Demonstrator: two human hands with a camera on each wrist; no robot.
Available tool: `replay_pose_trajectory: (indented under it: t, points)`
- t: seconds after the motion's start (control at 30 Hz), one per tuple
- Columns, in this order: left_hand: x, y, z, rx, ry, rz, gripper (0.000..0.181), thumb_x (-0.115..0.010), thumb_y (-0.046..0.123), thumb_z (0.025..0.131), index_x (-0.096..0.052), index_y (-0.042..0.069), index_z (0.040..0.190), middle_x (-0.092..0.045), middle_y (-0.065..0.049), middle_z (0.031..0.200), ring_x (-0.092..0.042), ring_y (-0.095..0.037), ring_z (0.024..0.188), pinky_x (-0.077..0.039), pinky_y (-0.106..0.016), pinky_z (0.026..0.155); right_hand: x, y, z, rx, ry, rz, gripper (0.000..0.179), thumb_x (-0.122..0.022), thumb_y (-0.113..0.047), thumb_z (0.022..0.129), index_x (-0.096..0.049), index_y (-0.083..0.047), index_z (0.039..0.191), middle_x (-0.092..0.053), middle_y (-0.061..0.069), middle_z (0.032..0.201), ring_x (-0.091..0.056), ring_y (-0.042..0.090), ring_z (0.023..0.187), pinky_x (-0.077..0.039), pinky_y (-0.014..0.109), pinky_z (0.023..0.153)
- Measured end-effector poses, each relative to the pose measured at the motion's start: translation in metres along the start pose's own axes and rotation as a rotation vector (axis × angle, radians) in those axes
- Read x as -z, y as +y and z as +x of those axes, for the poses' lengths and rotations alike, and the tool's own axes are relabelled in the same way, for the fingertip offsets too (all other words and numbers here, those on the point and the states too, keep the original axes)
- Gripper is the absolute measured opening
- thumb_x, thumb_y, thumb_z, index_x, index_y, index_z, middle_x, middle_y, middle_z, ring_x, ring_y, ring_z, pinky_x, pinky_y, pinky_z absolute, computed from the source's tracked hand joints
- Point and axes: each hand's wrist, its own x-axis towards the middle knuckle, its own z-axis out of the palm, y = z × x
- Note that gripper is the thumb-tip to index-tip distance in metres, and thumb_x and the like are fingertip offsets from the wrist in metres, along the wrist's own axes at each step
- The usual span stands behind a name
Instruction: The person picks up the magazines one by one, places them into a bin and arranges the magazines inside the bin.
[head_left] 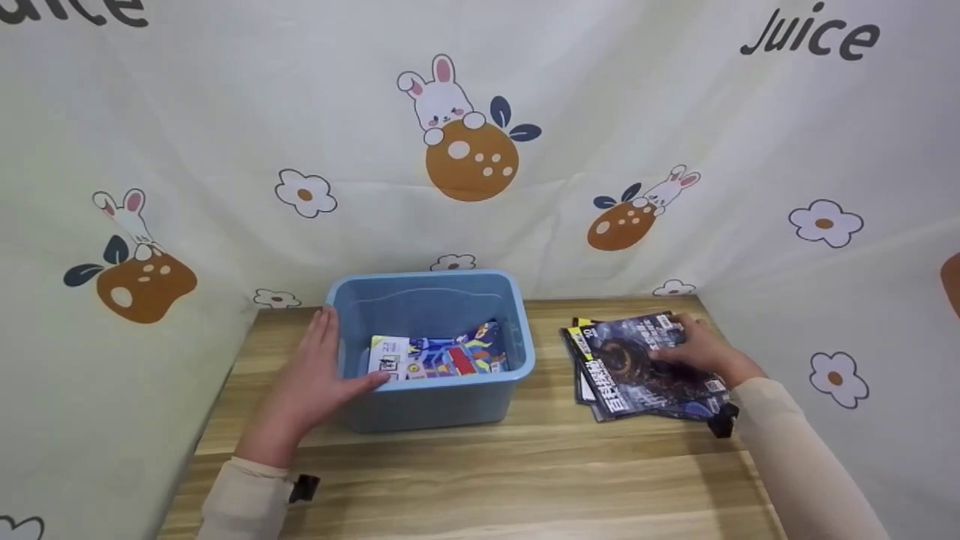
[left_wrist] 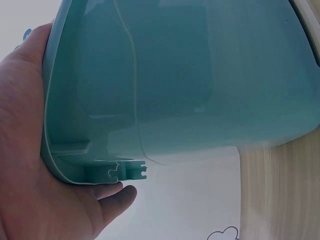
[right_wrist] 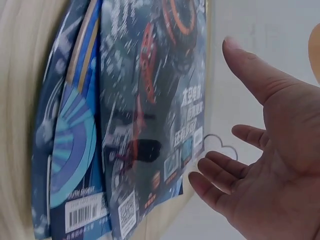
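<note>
My left hand (head_left: 311,382) holds the front left corner of a blue plastic bin (head_left: 435,409), the thumb along its front rim and the fingers at its left side. Inside the bin, a colourful magazine (head_left: 457,356) lies beside a white-covered part. In the left wrist view, the bin's outer wall (left_wrist: 210,85) fills much of the picture. Over a stack of magazines to the bin's right, my right hand (head_left: 701,349) is spread with thumb and fingers apart. A dark-covered magazine (right_wrist: 150,105) tops the stack; a blue one (right_wrist: 75,145) sticks out beneath it.
The bin and the magazines are on a wood-grain table (head_left: 540,480). A pale cloth (head_left: 360,120) printed with rabbits, oranges and flowers hangs behind the table and along both sides.
</note>
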Motion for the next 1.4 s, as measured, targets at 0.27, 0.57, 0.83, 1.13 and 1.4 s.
replay_pose_trajectory:
  t: [0.27, 0.57, 0.83, 1.13, 1.4]
  points:
    - [0.002, 0.002, -0.001, 0.011, 0.005, -0.004, 0.150, -0.066, 0.096, 0.081, 0.001, 0.000, 0.175, -0.002, -0.027, 0.183, -0.006, -0.051, 0.168, -0.024, -0.076, 0.124, 0.003, 0.017, -0.002, -0.057, -0.058, 0.007, 0.115, -0.092, -0.044, 0.091, -0.026, 0.011, 0.167, -0.035, 0.054, 0.151, -0.042, 0.067, 0.140, -0.034, 0.077, 0.122]
    - [0.000, 0.004, 0.002, -0.011, 0.005, -0.003, 0.149, -0.066, 0.095, 0.082, -0.002, -0.002, 0.175, -0.001, -0.026, 0.183, -0.004, -0.049, 0.169, -0.022, -0.074, 0.127, 0.006, 0.034, -0.013, -0.164, -0.135, -0.069, 0.125, -0.094, -0.046, 0.088, -0.018, 0.013, 0.168, -0.018, 0.056, 0.161, -0.022, 0.075, 0.149, -0.024, 0.081, 0.123]
    - [-0.001, 0.002, 0.000, -0.018, 0.010, -0.006, 0.149, -0.067, 0.094, 0.083, -0.001, -0.003, 0.175, -0.002, -0.027, 0.183, -0.005, -0.050, 0.168, -0.021, -0.074, 0.127, 0.006, 0.033, -0.015, -0.165, -0.082, -0.097, 0.128, -0.098, -0.043, 0.085, -0.020, 0.019, 0.164, -0.027, 0.056, 0.157, -0.030, 0.074, 0.146, -0.028, 0.080, 0.121]
    - [0.001, 0.002, -0.002, -0.015, 0.015, -0.005, 0.148, -0.066, 0.094, 0.083, -0.003, -0.003, 0.175, -0.003, -0.027, 0.183, -0.005, -0.050, 0.168, -0.021, -0.074, 0.127, 0.012, 0.019, -0.010, -0.151, -0.089, -0.123, 0.126, -0.099, -0.032, 0.084, -0.018, 0.016, 0.167, -0.027, 0.054, 0.160, -0.029, 0.073, 0.147, -0.027, 0.079, 0.123]
    - [0.001, 0.002, -0.003, -0.013, 0.019, -0.018, 0.147, -0.068, 0.092, 0.084, -0.004, -0.004, 0.175, -0.004, -0.028, 0.182, -0.005, -0.050, 0.168, -0.022, -0.073, 0.127, 0.017, 0.021, -0.016, 0.004, -0.179, 0.024, 0.120, -0.095, -0.020, 0.089, -0.014, 0.004, 0.174, -0.017, 0.052, 0.166, -0.030, 0.071, 0.148, -0.029, 0.078, 0.123]
